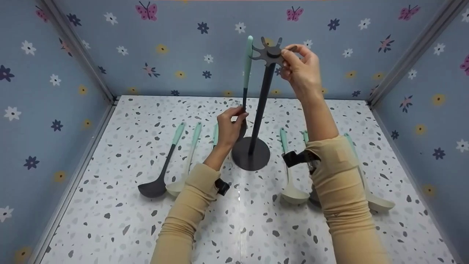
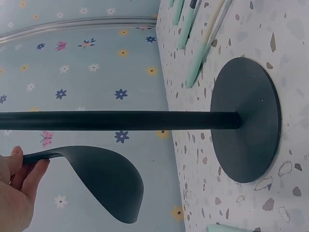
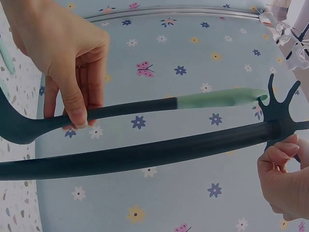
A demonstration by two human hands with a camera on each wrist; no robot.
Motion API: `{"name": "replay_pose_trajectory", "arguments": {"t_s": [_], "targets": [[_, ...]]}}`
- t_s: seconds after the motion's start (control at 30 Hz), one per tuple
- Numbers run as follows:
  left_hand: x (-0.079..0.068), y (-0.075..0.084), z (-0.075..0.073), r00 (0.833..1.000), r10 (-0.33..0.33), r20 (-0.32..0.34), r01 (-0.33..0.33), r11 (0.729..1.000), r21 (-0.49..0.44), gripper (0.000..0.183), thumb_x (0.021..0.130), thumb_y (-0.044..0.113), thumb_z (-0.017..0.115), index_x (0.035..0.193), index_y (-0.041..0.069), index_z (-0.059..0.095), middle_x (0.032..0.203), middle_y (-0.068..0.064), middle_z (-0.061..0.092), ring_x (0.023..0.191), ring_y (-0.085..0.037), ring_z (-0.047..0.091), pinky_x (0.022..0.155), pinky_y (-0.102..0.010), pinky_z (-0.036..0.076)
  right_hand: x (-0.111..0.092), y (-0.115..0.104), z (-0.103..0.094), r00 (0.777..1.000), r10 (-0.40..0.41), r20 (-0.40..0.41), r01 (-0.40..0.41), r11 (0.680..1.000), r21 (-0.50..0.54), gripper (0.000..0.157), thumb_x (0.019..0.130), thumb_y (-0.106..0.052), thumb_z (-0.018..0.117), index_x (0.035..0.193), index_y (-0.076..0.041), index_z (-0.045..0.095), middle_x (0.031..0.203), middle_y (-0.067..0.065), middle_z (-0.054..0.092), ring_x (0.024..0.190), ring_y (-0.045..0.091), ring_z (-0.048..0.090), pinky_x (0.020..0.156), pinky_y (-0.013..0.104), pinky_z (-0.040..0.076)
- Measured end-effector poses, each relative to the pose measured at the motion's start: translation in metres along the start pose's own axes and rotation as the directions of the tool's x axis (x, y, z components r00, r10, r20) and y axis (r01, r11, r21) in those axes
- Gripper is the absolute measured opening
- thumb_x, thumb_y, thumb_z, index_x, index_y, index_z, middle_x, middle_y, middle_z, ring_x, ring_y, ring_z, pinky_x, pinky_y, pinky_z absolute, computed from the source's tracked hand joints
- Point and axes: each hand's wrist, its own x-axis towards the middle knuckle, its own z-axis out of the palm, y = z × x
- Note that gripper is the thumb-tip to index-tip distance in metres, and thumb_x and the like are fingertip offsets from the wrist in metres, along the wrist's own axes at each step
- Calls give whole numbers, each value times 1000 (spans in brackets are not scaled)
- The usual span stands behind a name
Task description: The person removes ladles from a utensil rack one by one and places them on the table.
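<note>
A ladle with a dark shaft and a mint handle (image 1: 248, 62) stands upright, handle end up. My left hand (image 1: 229, 126) pinches its shaft just above the dark bowl (image 2: 113, 181), which hangs beside the pole of a black utensil stand (image 1: 262, 106). At the top, the handle's end (image 3: 258, 94) is right at one of the hooks of the stand's hook ring (image 1: 270, 53). Thumb and fingers of my right hand (image 1: 302, 68) grip that ring from the right. Below, the stand's round base (image 1: 251, 161) sits on the table.
On the speckled table (image 1: 249, 227), a dark ladle (image 1: 155, 187) and a pale ladle (image 1: 176, 187) lie at left, a mint handle (image 1: 215, 134) partly behind my left hand. Right of the stand lie pale ladles (image 1: 294, 194) (image 1: 381, 202), with a dark one half hidden by my right arm. Patterned walls (image 1: 205, 44) enclose the table.
</note>
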Motion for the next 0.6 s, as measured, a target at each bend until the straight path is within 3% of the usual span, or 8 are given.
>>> {"name": "replay_pose_trajectory", "arguments": {"t_s": [0.3, 0.6], "targets": [[4, -1, -20, 1000, 5, -1, -5, 998, 69, 17, 82, 7, 63, 93, -5, 66, 84, -14, 63, 78, -21, 62, 61, -28, 53, 0, 1, 1, 1000, 5, -2, -5, 1000, 4, 3, 86, 2, 53, 88, 4, 51, 60, 9, 45, 43, 12, 36, 39, 18, 29], [5, -4, -55, 1000, 15, -8, -13, 978, 206, 17, 82, 5, 63, 94, -7, 65, 84, -16, 64, 77, -21, 62, 62, -27, 52, 0, 0, 1, 1000, 6, -10, -6, 1000, 26, 4, 86, 3, 54, 88, 5, 51, 59, 10, 44, 43, 12, 35, 39, 18, 30]]}}
